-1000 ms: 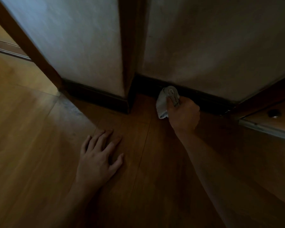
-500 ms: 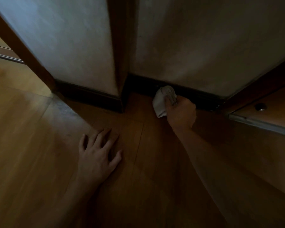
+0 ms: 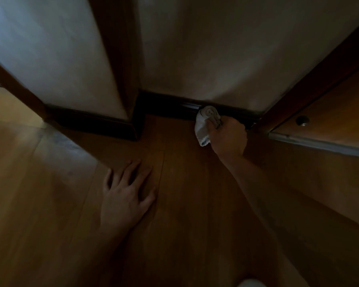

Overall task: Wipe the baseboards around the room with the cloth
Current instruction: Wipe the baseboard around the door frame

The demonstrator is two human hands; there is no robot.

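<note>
Along the baseboard (image 3: 170, 107): your right hand (image 3: 229, 137) grips the cloth (image 3: 203, 129) against it, near the door frame (image 3: 311, 83).
Your left hand (image 3: 124, 195): spread flat on open floor (image 3: 50, 204), holding nothing.

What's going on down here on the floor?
A person is cleaning the dark baseboard at the foot of the pale wall. Their right hand grips a bunched white cloth and holds it against the baseboard, near its right end by a wooden door. Their left hand rests flat, fingers spread, on the wooden floor, seemingly for support.
</note>
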